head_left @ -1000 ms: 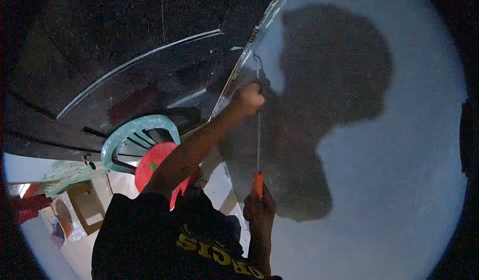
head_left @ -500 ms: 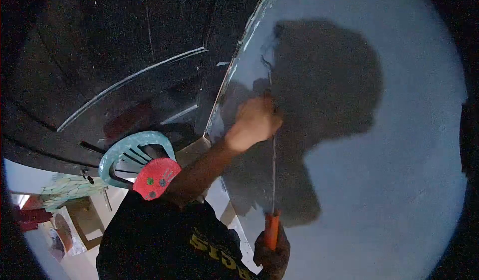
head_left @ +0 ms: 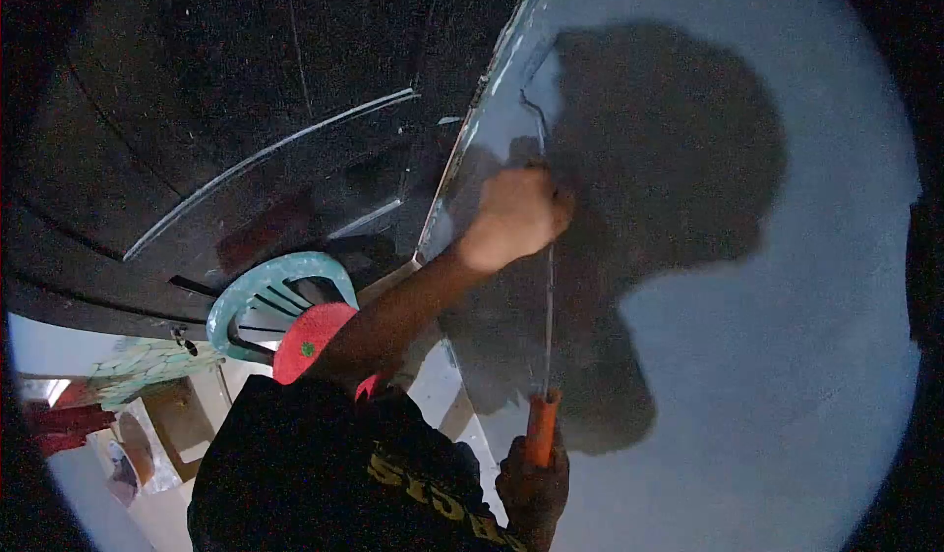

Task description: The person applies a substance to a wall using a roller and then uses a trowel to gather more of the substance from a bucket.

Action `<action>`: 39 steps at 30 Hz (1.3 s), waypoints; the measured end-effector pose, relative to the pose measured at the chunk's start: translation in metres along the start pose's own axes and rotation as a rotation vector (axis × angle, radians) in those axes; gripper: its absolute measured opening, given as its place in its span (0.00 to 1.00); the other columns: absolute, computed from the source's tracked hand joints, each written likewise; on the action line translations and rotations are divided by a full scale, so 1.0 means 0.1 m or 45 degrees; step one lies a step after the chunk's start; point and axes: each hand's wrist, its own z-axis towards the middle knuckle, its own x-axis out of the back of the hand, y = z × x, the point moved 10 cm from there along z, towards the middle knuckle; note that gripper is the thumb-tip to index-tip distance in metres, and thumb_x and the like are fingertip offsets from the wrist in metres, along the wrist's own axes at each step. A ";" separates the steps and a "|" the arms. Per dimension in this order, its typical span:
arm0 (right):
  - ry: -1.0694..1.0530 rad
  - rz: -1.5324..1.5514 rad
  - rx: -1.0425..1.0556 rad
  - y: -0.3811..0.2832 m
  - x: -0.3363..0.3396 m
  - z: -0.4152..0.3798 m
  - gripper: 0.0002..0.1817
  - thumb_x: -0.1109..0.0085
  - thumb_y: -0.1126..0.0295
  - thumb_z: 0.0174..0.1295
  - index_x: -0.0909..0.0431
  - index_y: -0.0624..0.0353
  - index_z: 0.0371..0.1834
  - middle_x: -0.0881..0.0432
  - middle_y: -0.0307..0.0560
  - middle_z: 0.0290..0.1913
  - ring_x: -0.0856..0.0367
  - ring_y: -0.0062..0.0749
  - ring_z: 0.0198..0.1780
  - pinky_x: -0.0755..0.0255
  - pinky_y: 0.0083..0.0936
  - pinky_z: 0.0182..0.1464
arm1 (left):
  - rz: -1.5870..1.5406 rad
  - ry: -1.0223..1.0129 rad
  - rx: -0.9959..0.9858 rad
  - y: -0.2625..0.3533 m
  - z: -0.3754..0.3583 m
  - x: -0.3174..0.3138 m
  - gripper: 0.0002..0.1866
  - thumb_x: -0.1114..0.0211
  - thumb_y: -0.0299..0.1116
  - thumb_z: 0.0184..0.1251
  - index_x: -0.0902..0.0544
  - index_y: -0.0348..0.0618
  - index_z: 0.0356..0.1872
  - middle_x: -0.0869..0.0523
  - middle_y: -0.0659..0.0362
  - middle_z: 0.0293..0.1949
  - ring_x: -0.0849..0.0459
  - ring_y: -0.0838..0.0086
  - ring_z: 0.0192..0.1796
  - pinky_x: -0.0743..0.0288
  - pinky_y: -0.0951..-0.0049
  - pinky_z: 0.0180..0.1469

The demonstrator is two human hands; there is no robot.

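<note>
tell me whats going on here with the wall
A person works a long thin metal tool against a pale grey wall. The right hand grips its orange handle low down; the left hand is closed around the rod higher up. A teal plastic chair stands at the left.

On your black shirt (head_left: pixel 324 473) you can see yellow letters, turned sideways and partly cut off by the picture edge. They look like "RGIS", but you cannot read the full word. There is no other readable text.
</note>
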 end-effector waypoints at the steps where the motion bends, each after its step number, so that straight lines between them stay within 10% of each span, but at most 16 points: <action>1: -0.105 0.004 -0.018 0.03 -0.07 0.06 0.30 0.47 0.80 0.54 0.40 0.59 0.63 0.29 0.43 0.25 0.32 0.22 0.18 0.39 0.20 0.16 | 0.021 0.056 -0.057 0.06 0.02 0.05 0.20 0.43 0.44 0.56 0.20 0.31 0.24 0.18 0.40 0.26 0.17 0.46 0.32 0.23 0.54 0.35; 7: -0.401 0.128 -0.162 0.11 -0.57 0.16 0.27 0.46 0.78 0.56 0.40 0.57 0.61 0.28 0.46 0.29 0.32 0.24 0.18 0.36 0.22 0.16 | 0.146 0.072 -0.108 -0.14 0.33 0.14 0.19 0.42 0.43 0.57 0.20 0.32 0.25 0.18 0.40 0.27 0.18 0.45 0.32 0.24 0.51 0.35; 10: -0.020 -0.197 -0.130 0.10 -0.10 0.13 0.24 0.48 0.75 0.59 0.39 0.58 0.60 0.28 0.44 0.29 0.32 0.25 0.18 0.35 0.22 0.17 | 0.058 0.012 -0.034 -0.07 0.13 0.07 0.22 0.43 0.44 0.58 0.22 0.26 0.30 0.19 0.40 0.24 0.18 0.46 0.29 0.24 0.53 0.32; 13: 0.071 -1.332 0.334 -0.17 0.24 0.17 0.20 0.51 0.71 0.62 0.38 0.57 0.58 0.29 0.44 0.27 0.32 0.25 0.18 0.33 0.22 0.17 | 0.070 -0.039 -0.080 0.08 -0.04 -0.09 0.25 0.44 0.44 0.58 0.25 0.21 0.35 0.19 0.39 0.23 0.17 0.47 0.28 0.23 0.54 0.31; 17: -0.104 0.051 0.002 0.10 0.25 0.25 0.15 0.52 0.69 0.63 0.35 0.58 0.51 0.31 0.41 0.25 0.32 0.24 0.18 0.32 0.24 0.18 | 0.074 0.013 -0.120 0.06 0.09 -0.01 0.25 0.44 0.44 0.58 0.24 0.22 0.33 0.19 0.39 0.23 0.17 0.47 0.29 0.23 0.54 0.31; 21: -0.081 -0.565 0.168 0.04 -0.20 0.41 0.13 0.50 0.75 0.58 0.36 0.60 0.47 0.31 0.42 0.25 0.34 0.23 0.13 0.40 0.21 0.11 | 0.159 0.027 -0.158 -0.09 0.32 0.12 0.22 0.45 0.44 0.57 0.21 0.28 0.29 0.19 0.41 0.24 0.17 0.47 0.29 0.23 0.53 0.30; 27: 0.033 -0.601 0.078 0.01 0.32 0.30 0.27 0.49 0.79 0.52 0.39 0.64 0.59 0.35 0.39 0.18 0.36 0.22 0.12 0.43 0.20 0.09 | 0.118 0.012 -0.200 0.14 -0.09 -0.10 0.20 0.45 0.42 0.57 0.19 0.32 0.22 0.19 0.40 0.24 0.18 0.46 0.30 0.24 0.52 0.33; 31: -0.061 -0.492 0.114 -0.03 0.24 0.23 0.26 0.43 0.72 0.52 0.32 0.64 0.57 0.26 0.39 0.26 0.26 0.23 0.26 0.32 0.20 0.28 | 0.051 -0.016 -0.056 0.19 -0.08 0.06 0.18 0.44 0.42 0.56 0.18 0.34 0.22 0.19 0.41 0.23 0.17 0.47 0.30 0.23 0.53 0.33; 34: 0.058 -0.284 0.062 0.13 0.26 0.50 0.28 0.46 0.74 0.54 0.39 0.64 0.60 0.34 0.38 0.19 0.37 0.21 0.11 0.42 0.20 0.10 | -0.032 -0.046 -0.109 -0.07 0.19 -0.01 0.20 0.44 0.45 0.57 0.21 0.32 0.27 0.19 0.39 0.23 0.18 0.46 0.31 0.25 0.50 0.35; 39: -0.167 -0.222 0.149 0.16 0.02 0.51 0.27 0.40 0.68 0.55 0.37 0.63 0.56 0.31 0.39 0.21 0.35 0.22 0.13 0.40 0.19 0.12 | 0.014 0.056 -0.156 -0.13 0.18 -0.05 0.19 0.42 0.43 0.55 0.21 0.30 0.26 0.19 0.40 0.23 0.18 0.47 0.30 0.24 0.53 0.34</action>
